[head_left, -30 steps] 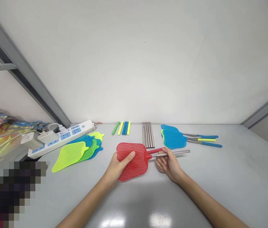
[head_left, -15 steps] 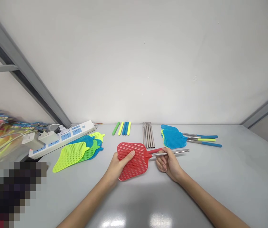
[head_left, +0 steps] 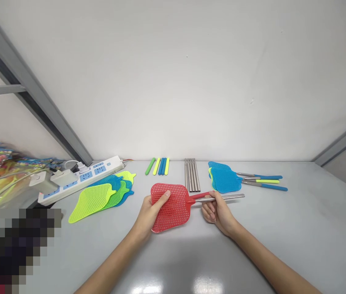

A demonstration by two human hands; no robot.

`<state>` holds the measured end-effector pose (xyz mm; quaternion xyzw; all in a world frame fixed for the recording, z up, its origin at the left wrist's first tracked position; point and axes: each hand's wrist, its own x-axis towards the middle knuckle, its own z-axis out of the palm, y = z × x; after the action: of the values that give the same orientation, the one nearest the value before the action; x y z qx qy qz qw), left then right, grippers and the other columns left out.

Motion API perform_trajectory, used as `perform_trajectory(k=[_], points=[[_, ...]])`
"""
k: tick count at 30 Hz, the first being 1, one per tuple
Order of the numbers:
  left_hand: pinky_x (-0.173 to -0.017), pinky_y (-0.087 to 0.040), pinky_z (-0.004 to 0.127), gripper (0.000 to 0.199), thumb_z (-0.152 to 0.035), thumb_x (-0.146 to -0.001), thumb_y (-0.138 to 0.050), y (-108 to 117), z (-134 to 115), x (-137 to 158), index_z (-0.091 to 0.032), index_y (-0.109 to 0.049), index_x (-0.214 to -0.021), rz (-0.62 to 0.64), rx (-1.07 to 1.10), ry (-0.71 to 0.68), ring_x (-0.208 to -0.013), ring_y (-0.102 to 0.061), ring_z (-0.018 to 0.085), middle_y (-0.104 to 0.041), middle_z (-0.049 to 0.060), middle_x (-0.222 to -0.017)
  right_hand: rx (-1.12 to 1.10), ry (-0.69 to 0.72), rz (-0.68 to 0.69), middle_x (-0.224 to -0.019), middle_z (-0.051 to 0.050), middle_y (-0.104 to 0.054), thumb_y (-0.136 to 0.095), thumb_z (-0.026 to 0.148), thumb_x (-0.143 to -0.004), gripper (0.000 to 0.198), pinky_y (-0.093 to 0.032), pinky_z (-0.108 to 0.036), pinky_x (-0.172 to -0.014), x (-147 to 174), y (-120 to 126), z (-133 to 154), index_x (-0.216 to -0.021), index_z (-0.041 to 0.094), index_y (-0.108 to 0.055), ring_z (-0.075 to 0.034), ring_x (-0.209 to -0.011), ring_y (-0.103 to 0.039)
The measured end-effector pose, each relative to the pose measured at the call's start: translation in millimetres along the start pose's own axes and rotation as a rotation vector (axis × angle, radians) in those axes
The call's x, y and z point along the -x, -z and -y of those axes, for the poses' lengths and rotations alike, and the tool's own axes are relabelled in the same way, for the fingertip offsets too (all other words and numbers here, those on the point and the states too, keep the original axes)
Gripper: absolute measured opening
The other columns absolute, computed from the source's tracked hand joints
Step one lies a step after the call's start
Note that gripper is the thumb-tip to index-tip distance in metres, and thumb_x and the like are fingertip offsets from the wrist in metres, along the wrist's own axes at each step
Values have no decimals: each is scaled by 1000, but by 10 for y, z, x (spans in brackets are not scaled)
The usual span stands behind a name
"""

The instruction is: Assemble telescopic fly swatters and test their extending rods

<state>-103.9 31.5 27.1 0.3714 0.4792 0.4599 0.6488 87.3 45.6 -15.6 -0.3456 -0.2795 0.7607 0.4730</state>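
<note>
Left hand (head_left: pixel 148 214) pinches flat red plastic mesh (head_left: pixel 177 208), right hand (head_left: pixel 219 213) grips slim silver metal rod (head_left: pixel 232 197); probably light, bendy, rod's safest

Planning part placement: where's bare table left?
Widest: table right of the right hand, in front of the assembled swatters. Also between the forearms, nearer the wearer than the red head. Narrow gap: coloured grips to metal rods. Crowded: back left, power strip against loose heads.
</note>
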Motion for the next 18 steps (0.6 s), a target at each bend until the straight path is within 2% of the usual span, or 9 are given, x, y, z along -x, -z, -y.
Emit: perform_trajectory(k=[4, 11, 18], points=[[-62, -47, 28, 34, -38, -68, -55, 1, -8, 5, -11, -60, -88, -13, -15, -11, -71, -61, 20, -66, 8, -80, -4, -4, -22, -25, 4, -24, -36, 41, -74, 47, -7, -20, -30, -3, -4, -5, -34, 19, -25, -5, -25, -19], [-61, -47, 28, 35, -40, -66, -57, -1, 7, -11, -12, -61, -86, -33, -8, 15, -67, -61, 20, -66, 7, -76, -3, 18, 20, -25, 4, -25, -35, 40, -75, 46, -8, -20, -30, -8, 6, -16, -35, 18, -25, -5, -25, -18], [-64, -47, 28, 35, -41, -65, -57, 2, 35, -16, -12, -61, -85, -34, -8, -3, -68, -61, 19, -66, 8, -79, -12, 10, -12, -25, 4, -24, -36, 40, -74, 47, -8, -20, -30, -2, 1, -8, -34, 19, -24, -6, -25, -19]])
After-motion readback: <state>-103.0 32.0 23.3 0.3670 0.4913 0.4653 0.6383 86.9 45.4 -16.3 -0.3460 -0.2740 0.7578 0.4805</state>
